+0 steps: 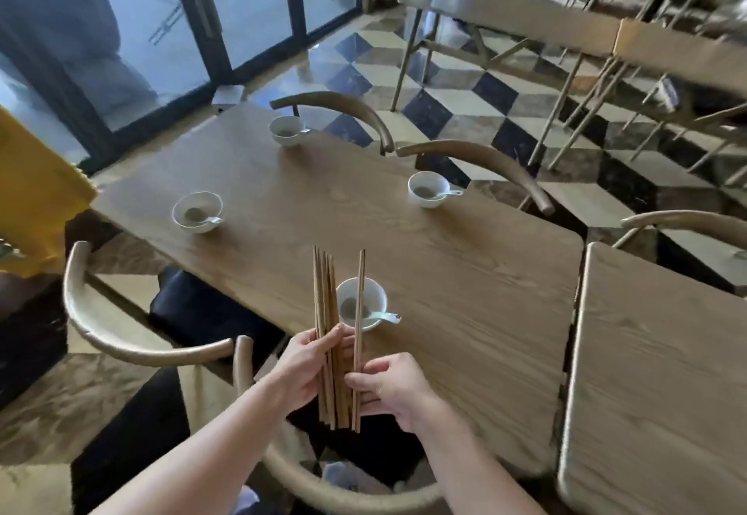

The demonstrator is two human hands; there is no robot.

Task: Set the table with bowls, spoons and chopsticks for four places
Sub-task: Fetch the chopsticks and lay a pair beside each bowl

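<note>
On the wooden table (444,272) stand white bowls, each with a white spoon inside: a near bowl (372,296), a left bowl (197,211), a far bowl (286,129) and a right bowl (427,188). My left hand (303,369) is closed around a bundle of several wooden chopsticks (325,312), held upright over the table's near edge. My right hand (394,389) pinches a separate pair of chopsticks (359,312) just right of the bundle, in front of the near bowl.
Curved-back wooden chairs stand around the table: one at the left (121,336), one beneath my arms (355,490), two on the far side (485,163). A second table (655,373) abuts on the right. A yellow object (36,183) stands at the left edge.
</note>
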